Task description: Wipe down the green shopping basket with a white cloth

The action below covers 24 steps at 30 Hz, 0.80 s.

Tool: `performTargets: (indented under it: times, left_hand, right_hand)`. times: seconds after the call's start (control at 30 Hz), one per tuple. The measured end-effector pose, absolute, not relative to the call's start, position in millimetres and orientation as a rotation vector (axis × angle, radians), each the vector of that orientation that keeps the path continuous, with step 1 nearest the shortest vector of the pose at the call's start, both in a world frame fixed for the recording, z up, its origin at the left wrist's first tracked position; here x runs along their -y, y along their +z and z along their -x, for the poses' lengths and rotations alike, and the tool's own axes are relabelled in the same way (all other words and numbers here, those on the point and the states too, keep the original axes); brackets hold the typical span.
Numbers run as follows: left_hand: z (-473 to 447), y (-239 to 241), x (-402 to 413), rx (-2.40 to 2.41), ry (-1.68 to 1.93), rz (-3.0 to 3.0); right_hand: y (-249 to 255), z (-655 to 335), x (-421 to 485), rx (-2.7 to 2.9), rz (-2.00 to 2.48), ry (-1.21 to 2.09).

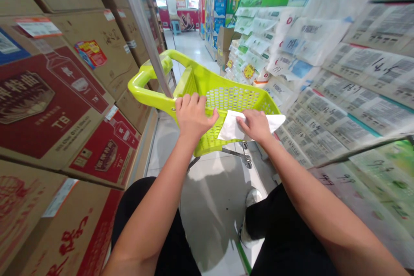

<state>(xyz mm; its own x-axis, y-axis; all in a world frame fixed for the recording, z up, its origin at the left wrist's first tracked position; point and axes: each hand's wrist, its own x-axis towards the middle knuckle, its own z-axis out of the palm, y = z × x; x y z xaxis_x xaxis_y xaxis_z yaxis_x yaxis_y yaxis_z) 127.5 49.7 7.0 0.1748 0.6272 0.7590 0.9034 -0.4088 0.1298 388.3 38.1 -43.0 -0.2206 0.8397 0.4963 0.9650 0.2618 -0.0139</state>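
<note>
A lime-green plastic shopping cart (236, 88) stands in front of me, its perforated basket turned sideways and its handle loop to the left. My left hand (193, 114) grips the basket's near rim close to the handle end, fingers over the edge and thumb to the side. Farther right along the same rim, my right hand (257, 124) presses a white tissue (230, 126) against the green plastic. The tissue spreads out on both sides of that hand, and some of those fingers are hidden. A metal pole (145, 30) rises beside the cart's handle.
Stacked cardboard cartons (51, 95) line the left side. Packs of tissues (349, 95) are piled high on the right. An open brown box (226, 45) sits farther along the aisle floor (190, 45). A person (171, 4) and a blue stool (175, 26) are at the far end.
</note>
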Motion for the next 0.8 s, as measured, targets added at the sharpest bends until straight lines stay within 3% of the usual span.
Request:
performTargets:
  times: [0.43, 0.8]
  left_hand:
    - [-132.0, 3.5, -32.9, 1.417, -1.069, 2.146]
    - [-110.6, 7.4, -49.2, 1.429, -1.136, 2.176]
  right_hand:
    - [-27.7, -301.4, -36.1, 2.100, 1.501, -0.345]
    - [-34.0, -376.5, -34.9, 2.194, 1.615, -0.302]
